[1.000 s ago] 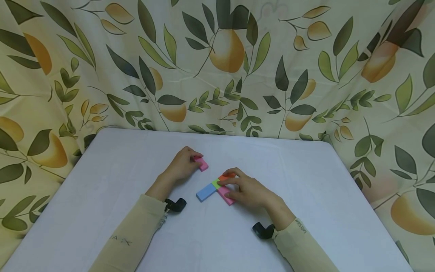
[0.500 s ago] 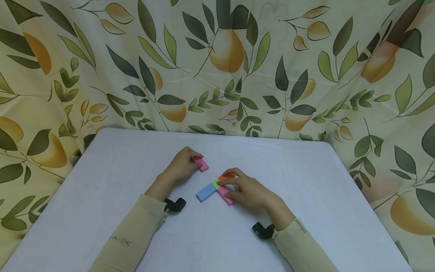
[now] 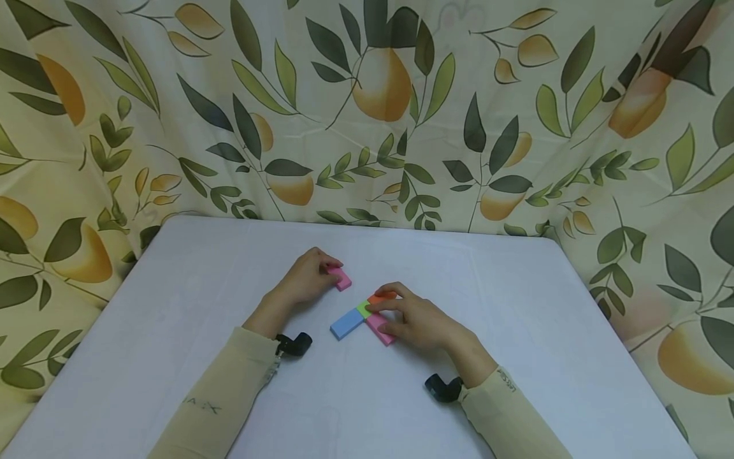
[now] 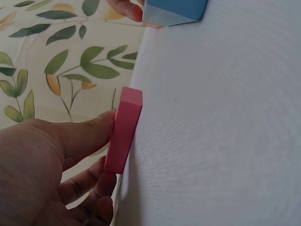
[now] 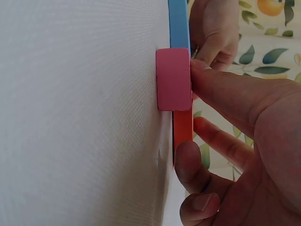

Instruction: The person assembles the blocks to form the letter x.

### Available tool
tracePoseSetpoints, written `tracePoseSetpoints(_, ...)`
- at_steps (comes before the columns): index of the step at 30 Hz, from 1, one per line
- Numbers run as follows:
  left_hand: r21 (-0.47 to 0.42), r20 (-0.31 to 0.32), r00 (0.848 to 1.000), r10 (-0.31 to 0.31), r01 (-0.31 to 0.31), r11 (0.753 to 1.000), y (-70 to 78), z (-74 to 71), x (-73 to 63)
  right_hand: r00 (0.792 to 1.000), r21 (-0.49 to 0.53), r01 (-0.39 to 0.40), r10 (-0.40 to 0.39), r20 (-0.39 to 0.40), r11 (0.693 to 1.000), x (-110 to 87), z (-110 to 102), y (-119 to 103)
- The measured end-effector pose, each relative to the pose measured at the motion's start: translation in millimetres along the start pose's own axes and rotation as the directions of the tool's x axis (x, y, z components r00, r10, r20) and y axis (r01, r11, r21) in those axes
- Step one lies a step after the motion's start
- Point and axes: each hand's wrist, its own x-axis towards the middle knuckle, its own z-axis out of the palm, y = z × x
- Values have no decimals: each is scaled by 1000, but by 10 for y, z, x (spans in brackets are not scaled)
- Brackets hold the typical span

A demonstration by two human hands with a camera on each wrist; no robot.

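Near the middle of the table, my left hand (image 3: 305,278) holds one end of a pink block (image 3: 343,278). In the left wrist view the thumb lies along one side of that block, with fingers on the far side. My right hand (image 3: 424,320) rests over a joined group: a blue block (image 3: 346,324), a small green block (image 3: 363,310), an orange block (image 3: 380,297) and a second pink block (image 3: 379,329). Its thumb touches the second pink block, and other fingertips lie on the green and orange ones. The right palm side partly hides the orange block.
A white-covered table (image 3: 487,274) carries the blocks. Behind it hangs a curtain (image 3: 367,146) printed with leaves and fruit. Each wrist wears a small black camera, one of them the left camera (image 3: 295,345), close over the cloth.
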Motion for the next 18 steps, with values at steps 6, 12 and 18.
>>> tracePoseSetpoints(6,-3,-2,1000,1,-1,1000,-1,-13,0,1000,-4,-5,5,-4,1000,1,-6,-4)
tracePoseSetpoints(12,9,8,1000,13,-13,1000,-5,-24,1,1000,3,2,-2,-5,1000,4,-7,-5)
tracePoseSetpoints(18,12,16,1000,15,-16,1000,-10,-23,-4,1000,4,1,-1,-5,1000,6,7,11)
